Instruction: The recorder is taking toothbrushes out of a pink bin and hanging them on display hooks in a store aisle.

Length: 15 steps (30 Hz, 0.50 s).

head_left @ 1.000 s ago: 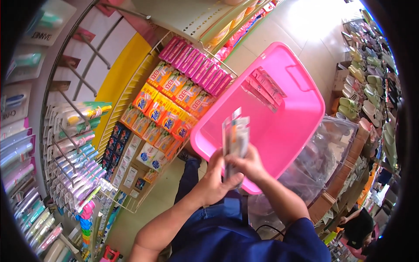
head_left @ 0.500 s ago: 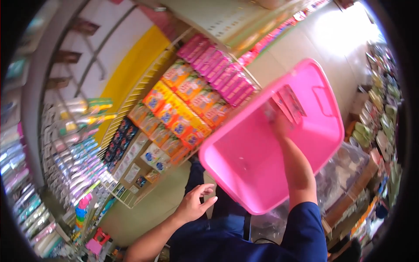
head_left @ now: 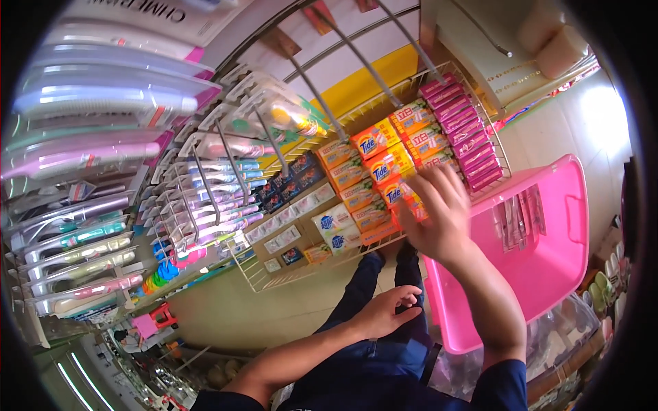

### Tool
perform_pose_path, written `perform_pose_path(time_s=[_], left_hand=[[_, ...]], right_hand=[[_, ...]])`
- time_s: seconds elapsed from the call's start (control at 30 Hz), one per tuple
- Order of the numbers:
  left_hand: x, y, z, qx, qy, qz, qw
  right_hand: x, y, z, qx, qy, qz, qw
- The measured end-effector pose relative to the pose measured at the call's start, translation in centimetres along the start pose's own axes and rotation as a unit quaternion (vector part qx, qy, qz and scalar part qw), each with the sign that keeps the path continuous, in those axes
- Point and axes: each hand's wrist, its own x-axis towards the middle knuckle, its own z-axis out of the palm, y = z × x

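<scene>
My right hand [head_left: 436, 209] is open and empty, fingers spread and slightly blurred, above orange boxes [head_left: 389, 168] in a wire basket [head_left: 255, 282]. Whether the fingertips touch the boxes I cannot tell. Beneath my right forearm stands a pink plastic tub [head_left: 558, 274] with a few flat clear-and-pink packets [head_left: 519, 218] against its far inner wall. My left hand [head_left: 387, 312] is held in front of my body, loosely curled with the thumb apart, nothing in it. Magenta boxes [head_left: 462, 133] form a row beside the orange ones.
Packaged toothbrushes [head_left: 223, 181] hang on metal hooks left of the basket. Larger blister packs [head_left: 89, 154] fill the far left. White-and-blue packs [head_left: 337, 231] lie near the basket's front. Clear plastic-wrapped goods [head_left: 558, 332] sit beneath the tub, and a red stool [head_left: 163, 315] stands lower left.
My right hand has left the packets in the tub and moved left over the orange boxes. The view has swung left, bringing more hanging packs in. My left hand stays empty.
</scene>
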Motion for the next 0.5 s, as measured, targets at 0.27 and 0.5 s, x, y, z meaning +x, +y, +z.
perform_pose_path(time_s=[0.27,0.5], left_hand=[[-3.7,-4.2,-3.2,-0.056,0.053,-0.022,0.997],[-5.2,-6.3,-4.3,-0.072,0.069,-0.031,0.995]], right_hand=[[11.6,-2.9,13.6,0.173,0.158,-0.003,0.972],[12.6,-3.2,15.4,0.206,0.168,0.065,0.962]])
